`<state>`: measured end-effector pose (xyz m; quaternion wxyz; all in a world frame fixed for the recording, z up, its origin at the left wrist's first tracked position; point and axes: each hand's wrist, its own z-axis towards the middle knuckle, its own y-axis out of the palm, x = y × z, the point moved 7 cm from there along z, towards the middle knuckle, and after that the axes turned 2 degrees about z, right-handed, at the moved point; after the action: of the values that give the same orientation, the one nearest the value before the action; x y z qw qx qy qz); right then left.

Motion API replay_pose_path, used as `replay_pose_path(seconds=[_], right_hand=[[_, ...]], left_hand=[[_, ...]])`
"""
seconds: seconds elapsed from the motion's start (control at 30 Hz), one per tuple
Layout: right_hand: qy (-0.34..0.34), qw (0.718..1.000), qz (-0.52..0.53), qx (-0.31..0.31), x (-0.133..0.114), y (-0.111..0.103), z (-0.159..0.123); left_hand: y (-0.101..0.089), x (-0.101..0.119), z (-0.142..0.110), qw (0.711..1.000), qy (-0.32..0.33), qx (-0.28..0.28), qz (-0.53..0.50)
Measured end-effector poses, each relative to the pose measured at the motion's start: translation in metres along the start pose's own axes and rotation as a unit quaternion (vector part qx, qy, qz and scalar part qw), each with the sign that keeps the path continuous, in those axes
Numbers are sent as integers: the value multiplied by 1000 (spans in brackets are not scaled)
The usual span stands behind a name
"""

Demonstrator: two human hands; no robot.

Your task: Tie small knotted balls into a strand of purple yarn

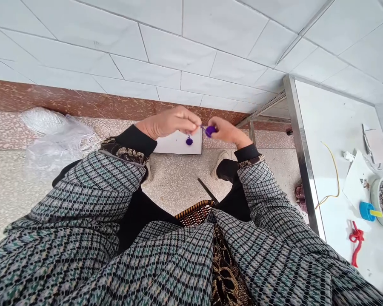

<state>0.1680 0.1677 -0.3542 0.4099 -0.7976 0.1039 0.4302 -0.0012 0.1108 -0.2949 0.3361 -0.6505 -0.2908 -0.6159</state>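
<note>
My left hand (178, 121) is closed in a pinch, with a thin purple strand at its fingertips. To its right, my right hand (224, 130) curls its fingers around a small purple bundle (210, 131) that looks like yarn. The strand runs across the short gap between the two hands. Just below my left fingers a small round purple piece (189, 140) shows against a white board (177, 145); I cannot tell whether it hangs or lies there. Both hands are held out in front of the tiled wall and partly hide the board.
Clear plastic bags with white cord (59, 136) lie on the floor at left. On the right stands a metal-framed white table (319, 123) bearing a yellow cord (336, 174), a red knotted cord (356, 242), a blue piece (367, 211) and a bowl of small bits (375, 191).
</note>
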Motion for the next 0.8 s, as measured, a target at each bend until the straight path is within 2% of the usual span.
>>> replay_pose_path(seconds=[0.07,0.1,0.13,0.2,0.23,0.27,0.33,0.4,0.43,0.5,0.57,0.63,0.67,0.73,0.8], right_hand=[[-45,985,37,-162,-18,22,-16],[-74,971,92,-209,-27,25,-24],[-104,955,162,-226,-36,22,-29],[-154,921,311,-174,-48,5,-30],[-165,904,374,-123,-49,-6,-26],[-163,890,419,-69,-48,-14,-21],[-135,880,454,27,-42,-20,-8],[-108,895,423,86,-38,-16,4],[-101,911,388,97,-38,-11,9],[-94,949,294,65,-42,4,16],[-88,971,216,-53,-46,27,16],[-97,953,216,-190,-52,45,7],[-110,934,249,-230,-57,46,2],[-140,899,345,-232,-65,36,-2],[-156,871,430,-179,-70,19,-3]], left_hand=[[-30,-5,-3,991,15,129,-40],[-43,-9,-5,980,18,189,-59],[-54,-12,-8,968,16,239,-70],[-62,-19,-11,956,-15,285,-59],[-58,-20,-10,960,-38,275,-37],[-49,-20,-7,968,-60,242,-6],[-23,-17,-1,987,-79,130,60],[3,-11,2,992,-64,25,108],[10,-8,1,991,-52,0,126],[8,-2,-3,987,-34,13,159],[-5,3,-9,980,-28,66,185],[-17,4,-14,978,-33,93,185],[-20,3,-16,980,-36,96,168],[-23,3,-18,988,-42,106,101],[-26,5,-19,988,-35,146,19]])
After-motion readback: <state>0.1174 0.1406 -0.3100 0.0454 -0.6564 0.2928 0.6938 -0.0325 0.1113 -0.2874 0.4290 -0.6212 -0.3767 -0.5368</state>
